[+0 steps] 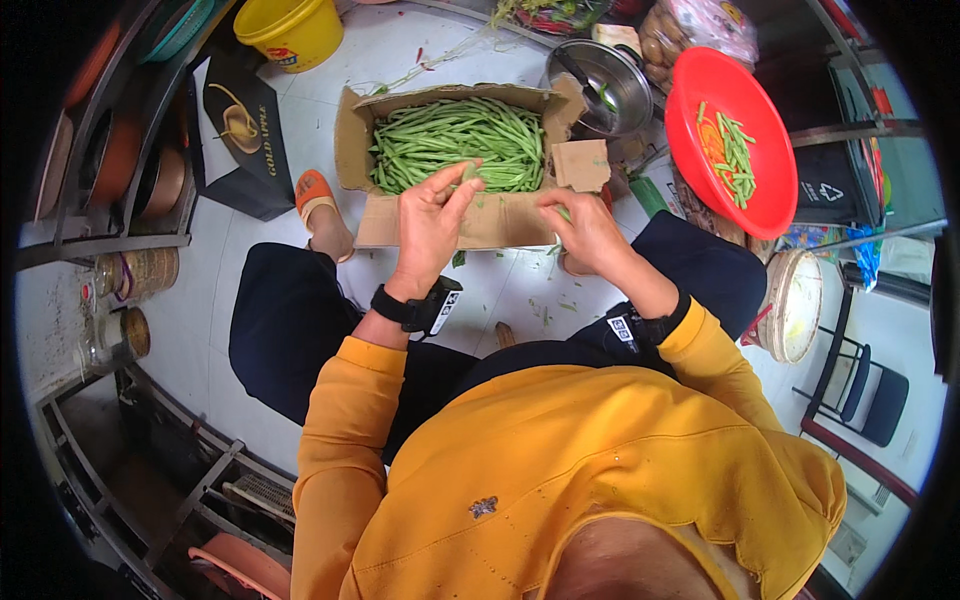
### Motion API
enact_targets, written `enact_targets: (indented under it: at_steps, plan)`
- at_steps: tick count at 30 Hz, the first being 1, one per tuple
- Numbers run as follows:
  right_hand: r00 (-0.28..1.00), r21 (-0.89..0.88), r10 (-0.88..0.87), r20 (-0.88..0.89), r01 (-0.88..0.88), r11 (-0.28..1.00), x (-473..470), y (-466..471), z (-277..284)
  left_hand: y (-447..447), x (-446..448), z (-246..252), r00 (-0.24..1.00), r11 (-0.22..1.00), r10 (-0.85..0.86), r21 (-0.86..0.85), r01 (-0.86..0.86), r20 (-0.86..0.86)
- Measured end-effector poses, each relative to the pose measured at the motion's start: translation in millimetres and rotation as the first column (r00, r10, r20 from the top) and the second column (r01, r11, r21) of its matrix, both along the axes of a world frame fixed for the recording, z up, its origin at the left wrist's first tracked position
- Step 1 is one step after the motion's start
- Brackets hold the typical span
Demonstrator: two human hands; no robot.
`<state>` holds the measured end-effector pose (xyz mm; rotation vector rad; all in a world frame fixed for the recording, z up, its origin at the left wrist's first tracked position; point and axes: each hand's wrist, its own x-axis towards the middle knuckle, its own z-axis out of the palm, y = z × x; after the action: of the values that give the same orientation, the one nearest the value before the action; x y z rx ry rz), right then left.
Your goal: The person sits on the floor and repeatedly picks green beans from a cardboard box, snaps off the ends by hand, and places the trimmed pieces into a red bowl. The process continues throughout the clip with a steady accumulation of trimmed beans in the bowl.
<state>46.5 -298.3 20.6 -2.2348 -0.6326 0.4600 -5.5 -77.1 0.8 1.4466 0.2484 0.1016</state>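
Long green beans (465, 135) fill an open cardboard box (480, 221) on the floor between my feet. Over the box's near flap, my left hand (437, 217) pinches a piece of green bean between thumb and forefinger. My right hand (583, 229) is at the flap's right corner, its fingers curled around a short green bean piece that partly shows. The two hands are apart. To the right, a red plastic basin (772, 161) is tilted towards me and holds short cut bean pieces (735, 161).
A steel pot (634, 94) with a dark handle stands right behind the box. A yellow bucket (300, 37) and a black paper bag (259, 176) are at the left. Metal shelving (112, 247) edges the left side; a white bucket (795, 307) stands right. Green scraps lie on the floor.
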Motion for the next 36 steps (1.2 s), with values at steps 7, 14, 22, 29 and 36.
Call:
enact_targets:
  at_steps: [7, 14, 22, 29, 36]
  plan:
    - [0.715, 0.288, 0.098, -0.693, 0.149, 0.946, 12.0, 35.0, 34.4, 0.1, -7.1, 14.8, 0.929, 0.748, -0.196, 0.66, -0.065, 0.314]
    - [0.593, 0.197, 0.148, -0.791, 0.018, 0.98, 17.8, 30.0, 38.5, 10.7, -10.0, 23.2, 0.838, 0.715, -0.433, 0.693, 0.095, 0.331]
    - [0.559, 0.324, 0.231, -0.796, 0.072, 0.943, 17.2, 25.6, 30.1, 11.4, -6.3, 27.3, 0.827, 0.607, -0.47, 0.793, 0.051, 0.307]
    - [0.736, 0.194, 0.294, -0.609, -0.221, 0.956, 23.3, 20.6, 16.2, 5.7, -9.6, 31.9, 0.777, 0.512, -0.565, 0.857, 0.064, 0.279]
    - [0.536, 0.468, 0.322, -0.781, 0.159, 0.869, 14.2, 23.4, 18.2, 12.3, -7.8, 42.1, 0.944, 0.933, -0.267, 0.298, 0.202, 0.196]
